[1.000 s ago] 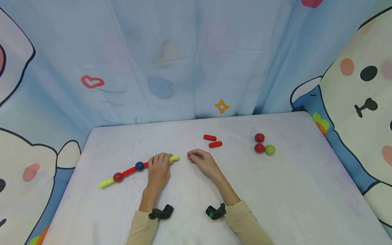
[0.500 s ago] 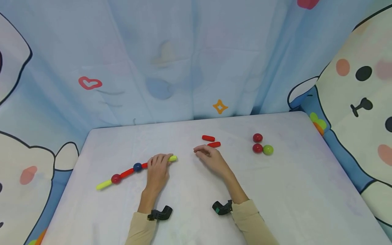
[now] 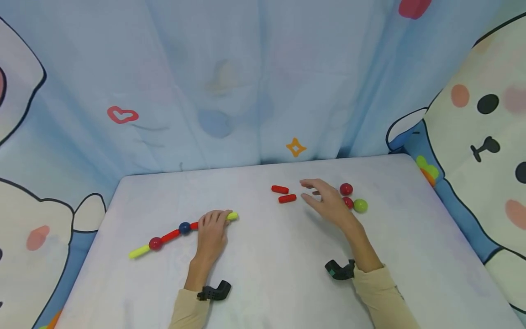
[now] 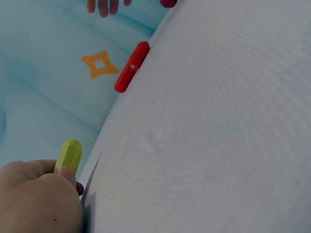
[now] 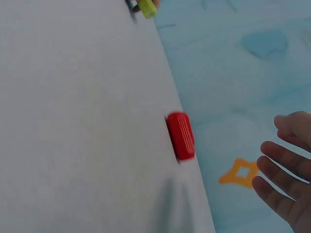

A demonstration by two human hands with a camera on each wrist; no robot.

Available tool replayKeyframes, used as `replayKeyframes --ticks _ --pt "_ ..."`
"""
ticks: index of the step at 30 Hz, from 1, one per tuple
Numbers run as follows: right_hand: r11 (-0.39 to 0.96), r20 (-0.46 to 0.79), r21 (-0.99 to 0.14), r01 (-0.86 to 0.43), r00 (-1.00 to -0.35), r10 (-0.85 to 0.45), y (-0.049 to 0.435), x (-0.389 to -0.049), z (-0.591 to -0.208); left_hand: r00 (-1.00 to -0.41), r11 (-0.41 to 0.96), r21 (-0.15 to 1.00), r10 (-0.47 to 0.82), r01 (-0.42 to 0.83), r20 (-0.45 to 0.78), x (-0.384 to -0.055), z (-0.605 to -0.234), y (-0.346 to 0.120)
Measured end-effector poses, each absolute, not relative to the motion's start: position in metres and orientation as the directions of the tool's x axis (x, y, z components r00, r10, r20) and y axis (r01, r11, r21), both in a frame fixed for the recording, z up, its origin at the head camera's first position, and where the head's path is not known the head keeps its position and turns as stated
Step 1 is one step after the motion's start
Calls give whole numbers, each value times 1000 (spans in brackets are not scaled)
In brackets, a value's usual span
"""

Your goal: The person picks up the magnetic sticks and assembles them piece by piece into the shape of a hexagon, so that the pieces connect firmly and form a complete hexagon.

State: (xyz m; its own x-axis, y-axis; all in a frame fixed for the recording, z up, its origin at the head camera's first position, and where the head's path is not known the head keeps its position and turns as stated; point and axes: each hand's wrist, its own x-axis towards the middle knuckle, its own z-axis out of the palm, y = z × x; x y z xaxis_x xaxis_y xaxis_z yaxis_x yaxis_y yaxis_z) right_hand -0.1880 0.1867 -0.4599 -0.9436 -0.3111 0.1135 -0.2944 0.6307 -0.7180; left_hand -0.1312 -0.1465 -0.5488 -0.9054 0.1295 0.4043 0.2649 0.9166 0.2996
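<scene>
My left hand (image 3: 211,235) grips the right part of a chain of toy rods and balls lying on the table. A yellow-green rod (image 3: 232,216) pokes out past its fingers; in the left wrist view, thumb and fingers pinch that rod (image 4: 69,154). Left of the hand run a red rod (image 3: 194,225), a blue ball (image 3: 184,228), another red rod (image 3: 170,236), a red ball (image 3: 155,243) and a yellow-green end rod (image 3: 139,251). The hand hides the joint under it. My right hand (image 3: 330,205) hovers with fingers spread, holding nothing, between loose red rods and loose balls.
Two loose red rods (image 3: 287,198) lie at the middle back of the white-covered table (image 3: 263,274). Right of them sit two red balls (image 3: 346,189), one partly behind the right hand, and a green ball (image 3: 360,205). A printed blue curtain (image 3: 246,91) hangs behind.
My right hand has moved right and away from me, past the loose red rods to beside the balls, and its fingers have spread. The left hand and chain have stayed put.
</scene>
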Motion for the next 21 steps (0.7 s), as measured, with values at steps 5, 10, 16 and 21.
replayKeyframes --ticks 5,10,16,21 --pt "706 5 -687 -171 -973 -231 238 -193 -456 -904 914 304 133 270 406 -131 -549 -147" --pt "721 -67 -690 -58 -987 -143 278 -190 -454 -901 909 309 135 278 411 -129 -550 -148" --pt "729 -95 -684 -29 -987 -128 304 -188 -453 -895 904 319 130 283 426 -128 -548 -148" --pt "739 -127 -674 -11 -983 -131 311 -188 -455 -899 904 323 129 280 418 -129 -549 -146"
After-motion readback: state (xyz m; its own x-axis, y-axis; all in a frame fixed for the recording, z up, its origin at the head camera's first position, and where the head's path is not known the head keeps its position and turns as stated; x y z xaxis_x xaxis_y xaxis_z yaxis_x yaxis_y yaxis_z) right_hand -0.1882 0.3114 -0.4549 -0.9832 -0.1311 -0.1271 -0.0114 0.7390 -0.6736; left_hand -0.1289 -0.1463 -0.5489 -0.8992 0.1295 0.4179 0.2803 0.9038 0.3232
